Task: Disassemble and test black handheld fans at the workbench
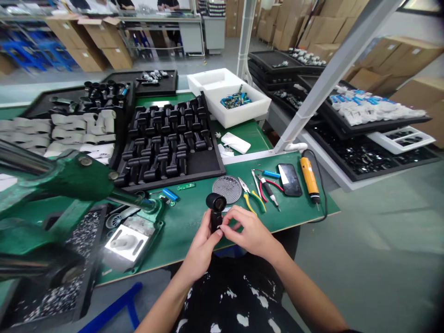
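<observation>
A small black handheld fan [216, 202] with a round, hollow head stands upright in front of me, over the near edge of the green bench. My left hand [203, 243] is closed around its handle from the left. At the handle's right side, my right hand [248, 230] is pinched, its fingertips touching or nearly touching the handle. A tiny pale bit shows at those fingertips, too small to name. Just beyond the fan lies a round grey perforated disc [227, 188], with yellow-green pliers [252, 196] to its right.
A black tray of fan bodies [166, 143] lies ahead, beside a white foam box [229, 99]. To the left stands a green hand press [83, 180]. Red-handled pliers [268, 187], a phone [290, 179] and an orange electric screwdriver [309, 178] lie right.
</observation>
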`<state>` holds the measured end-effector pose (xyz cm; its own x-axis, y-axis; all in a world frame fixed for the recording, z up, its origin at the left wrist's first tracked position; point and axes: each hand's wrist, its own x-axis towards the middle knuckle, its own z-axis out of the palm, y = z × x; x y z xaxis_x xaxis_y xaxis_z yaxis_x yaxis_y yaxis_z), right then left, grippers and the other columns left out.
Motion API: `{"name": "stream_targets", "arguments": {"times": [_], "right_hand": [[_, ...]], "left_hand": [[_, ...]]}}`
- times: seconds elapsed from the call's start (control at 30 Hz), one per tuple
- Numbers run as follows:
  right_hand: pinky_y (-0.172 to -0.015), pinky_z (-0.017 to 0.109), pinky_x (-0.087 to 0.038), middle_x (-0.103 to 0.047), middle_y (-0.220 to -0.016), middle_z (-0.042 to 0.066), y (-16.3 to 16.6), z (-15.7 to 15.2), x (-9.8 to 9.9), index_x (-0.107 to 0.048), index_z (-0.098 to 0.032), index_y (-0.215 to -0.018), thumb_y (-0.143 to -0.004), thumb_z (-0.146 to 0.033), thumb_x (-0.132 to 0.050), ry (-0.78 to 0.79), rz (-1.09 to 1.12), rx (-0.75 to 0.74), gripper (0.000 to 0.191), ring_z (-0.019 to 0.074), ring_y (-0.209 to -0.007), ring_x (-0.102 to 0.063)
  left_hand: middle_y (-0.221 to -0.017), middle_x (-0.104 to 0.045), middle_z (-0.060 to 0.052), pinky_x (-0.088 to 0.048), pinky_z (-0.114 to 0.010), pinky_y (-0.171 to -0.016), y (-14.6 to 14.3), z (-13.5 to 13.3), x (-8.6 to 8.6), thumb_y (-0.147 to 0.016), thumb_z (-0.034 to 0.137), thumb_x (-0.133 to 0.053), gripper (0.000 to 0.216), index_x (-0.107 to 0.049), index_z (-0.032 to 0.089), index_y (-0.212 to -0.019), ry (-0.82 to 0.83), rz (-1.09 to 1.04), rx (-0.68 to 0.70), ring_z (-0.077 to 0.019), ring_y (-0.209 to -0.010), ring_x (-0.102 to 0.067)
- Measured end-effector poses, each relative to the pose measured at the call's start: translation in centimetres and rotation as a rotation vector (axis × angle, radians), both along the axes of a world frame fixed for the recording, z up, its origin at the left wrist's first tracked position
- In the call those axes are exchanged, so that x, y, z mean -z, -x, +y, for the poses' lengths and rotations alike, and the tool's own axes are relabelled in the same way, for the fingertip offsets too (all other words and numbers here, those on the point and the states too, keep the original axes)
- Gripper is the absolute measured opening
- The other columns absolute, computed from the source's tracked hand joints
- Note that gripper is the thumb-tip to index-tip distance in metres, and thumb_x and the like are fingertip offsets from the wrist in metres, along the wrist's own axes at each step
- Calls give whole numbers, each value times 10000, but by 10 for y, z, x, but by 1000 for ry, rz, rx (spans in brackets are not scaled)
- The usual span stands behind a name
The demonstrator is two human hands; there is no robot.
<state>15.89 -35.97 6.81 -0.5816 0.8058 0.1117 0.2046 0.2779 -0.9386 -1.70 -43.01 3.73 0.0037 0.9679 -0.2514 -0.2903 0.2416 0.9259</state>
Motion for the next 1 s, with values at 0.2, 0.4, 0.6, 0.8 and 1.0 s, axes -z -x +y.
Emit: {"name": "stream_targets", "arguments": {"times": [0.2, 0.4, 0.6, 0.8, 1.0], "right_hand": [[-673, 203, -579, -626, -951, 2, 1, 2, -2, -668, -215, -923, -963, -304, -701, 62, -70, 15, 103, 118, -812, -640], [-595, 191, -531, -645, -899, 4, 4, 1, -3, -680, -201, -859, -932, -345, -752, 116, -27, 99, 177, 118, -765, -639], [-561, 214, -545, -669, -899, 14, 9, 2, 10, -732, -191, -859, -865, -415, -836, 356, 142, 146, 247, 144, -730, -720], [-528, 191, -529, -672, -638, -39, 14, -2, 22, -621, -183, -810, -829, -331, -882, 641, 427, 66, 301, 142, -562, -732], [-601, 252, -603, -729, -756, -6, 7, -5, 20, -606, -183, -836, -833, -324, -879, 718, 446, 18, 307, 180, -605, -769]], "left_hand": [[-1768, -264, -66, -97, -519, -1352, 4, -3, 5, -991, 487, -636, 804, -286, 286, -1686, -19, 192, 31, -348, -1659, -111], [-1540, -533, -109, -359, -472, -1242, 5, 4, -7, -1025, 460, -589, 566, -524, 268, -1553, -102, 249, 0, -350, -1491, -427], [-1401, -574, -89, -516, -323, -928, -3, 5, -18, -1040, 443, -598, 437, -635, 274, -1441, -57, 8, -82, -233, -1109, -602], [-973, -666, -81, -517, -330, -811, -12, 1, -28, -1012, 340, -654, 360, -696, 168, -1326, 98, -470, -97, -165, -787, -567], [-931, -660, -85, -497, -291, -721, -15, -2, -29, -1028, 253, -600, 251, -739, 140, -1204, 100, -623, -103, -159, -759, -588]]}}
